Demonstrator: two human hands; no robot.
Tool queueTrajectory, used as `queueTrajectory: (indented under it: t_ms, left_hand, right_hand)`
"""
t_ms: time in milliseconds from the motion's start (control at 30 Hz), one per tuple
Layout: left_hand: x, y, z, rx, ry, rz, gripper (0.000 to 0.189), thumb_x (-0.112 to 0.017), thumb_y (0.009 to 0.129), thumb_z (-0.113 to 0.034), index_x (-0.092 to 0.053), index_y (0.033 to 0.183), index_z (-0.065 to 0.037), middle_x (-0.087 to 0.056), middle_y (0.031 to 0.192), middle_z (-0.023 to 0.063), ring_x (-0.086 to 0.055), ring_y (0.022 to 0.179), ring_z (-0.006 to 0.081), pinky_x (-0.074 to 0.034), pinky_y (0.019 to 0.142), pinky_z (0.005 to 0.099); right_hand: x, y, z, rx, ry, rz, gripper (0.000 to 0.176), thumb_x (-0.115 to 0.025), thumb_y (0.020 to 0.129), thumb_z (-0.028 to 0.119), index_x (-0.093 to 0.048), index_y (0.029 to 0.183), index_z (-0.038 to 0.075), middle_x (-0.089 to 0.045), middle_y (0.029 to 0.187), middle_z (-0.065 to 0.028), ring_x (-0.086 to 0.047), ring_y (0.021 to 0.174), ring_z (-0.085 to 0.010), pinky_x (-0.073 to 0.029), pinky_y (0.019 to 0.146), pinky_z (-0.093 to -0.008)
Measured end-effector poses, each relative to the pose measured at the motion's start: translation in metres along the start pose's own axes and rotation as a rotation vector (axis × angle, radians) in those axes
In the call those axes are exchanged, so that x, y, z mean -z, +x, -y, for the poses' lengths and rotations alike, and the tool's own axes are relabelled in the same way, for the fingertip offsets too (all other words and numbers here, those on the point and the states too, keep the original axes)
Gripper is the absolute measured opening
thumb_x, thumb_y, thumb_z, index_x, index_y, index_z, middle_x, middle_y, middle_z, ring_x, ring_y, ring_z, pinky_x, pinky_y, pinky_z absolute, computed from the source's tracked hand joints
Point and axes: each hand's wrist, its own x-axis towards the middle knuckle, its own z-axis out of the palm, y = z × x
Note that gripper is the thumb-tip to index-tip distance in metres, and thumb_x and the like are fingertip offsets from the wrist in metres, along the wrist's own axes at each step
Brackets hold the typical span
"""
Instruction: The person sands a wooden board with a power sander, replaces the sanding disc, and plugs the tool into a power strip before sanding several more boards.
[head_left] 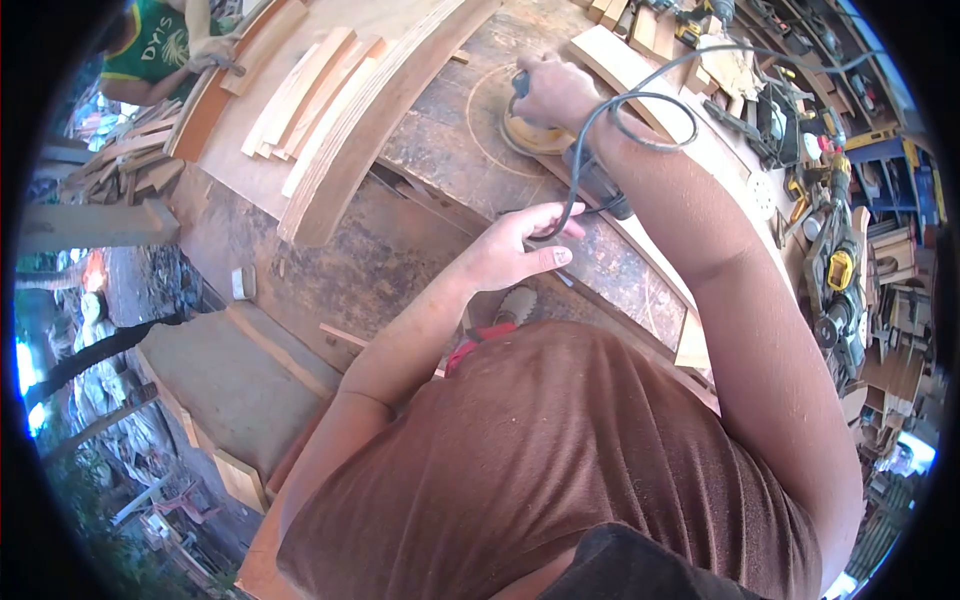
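My right hand (556,92) is wrapped round the grip of a power sander (535,135), whose round yellowish base rests at the workbench (450,115). A grey-green cord (650,95) loops over my right wrist and runs off to the upper right. Nearer my body, my left hand (525,245) has its fingers apart, with the cord passing by its fingertips. The sander's dark motor body (600,185) lies between my two hands. A long curved wooden piece (370,115) stands to the left of the sander.
Light wood strips (315,95) lie on a board at the upper left. Another person's hand (215,52) touches a wooden piece there. Power tools and wood offcuts crowd the right side, near a yellow tape measure (842,270). A grey panel (230,375) is at lower left.
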Motion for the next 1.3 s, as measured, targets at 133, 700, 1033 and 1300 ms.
queueTrajectory:
  t_ms: [133, 700, 1033, 1300]
  left_hand:
    - [-0.003, 0.004, -0.003, 0.042, -0.045, 0.051, 0.061, -0.065, 0.092, -0.013, -0.041, 0.147, -0.002, -0.060, 0.128, 0.0102, -0.054, 0.120, 0.0179, -0.043, 0.102, 0.0348]
    - [0.017, 0.034, -0.009, -0.169, -0.489, -0.026, 0.037, -0.066, 0.094, -0.021, -0.051, 0.121, 0.000, -0.050, 0.071, -0.0017, -0.055, 0.063, 0.0115, -0.056, 0.078, 0.0372]
    - [0.014, 0.089, 0.018, -0.257, -0.873, 0.221, 0.051, -0.056, 0.100, -0.035, -0.042, 0.139, -0.005, -0.044, 0.080, -0.0019, -0.050, 0.077, 0.0125, -0.045, 0.083, 0.0345]
    - [-0.066, 0.139, 0.071, -0.100, -0.678, 0.473, 0.061, -0.060, 0.087, -0.016, -0.038, 0.142, -0.003, -0.060, 0.114, 0.0174, -0.057, 0.116, 0.0322, -0.035, 0.112, 0.0540]
  right_hand:
    - [-0.014, 0.012, 0.009, 0.049, 0.035, -0.016, 0.049, -0.063, 0.076, 0.025, -0.060, 0.123, 0.010, -0.065, 0.114, -0.0241, -0.067, 0.103, -0.0373, -0.054, 0.090, -0.0449]
    - [0.014, -0.060, -0.076, -0.256, 0.080, 0.049, 0.056, -0.068, 0.075, 0.026, -0.057, 0.127, 0.009, -0.064, 0.114, -0.0246, -0.062, 0.112, -0.0377, -0.053, 0.092, -0.0437]
    - [0.009, -0.192, -0.161, -0.556, 0.150, 0.031, 0.061, -0.069, 0.077, 0.030, -0.052, 0.134, 0.014, -0.057, 0.122, -0.0235, -0.063, 0.109, -0.0394, -0.053, 0.094, -0.0457]
    - [0.024, -0.325, -0.210, -0.916, 0.147, -0.057, 0.056, -0.072, 0.075, 0.030, -0.057, 0.127, 0.016, -0.058, 0.121, -0.0218, -0.062, 0.110, -0.0392, -0.054, 0.090, -0.0459]
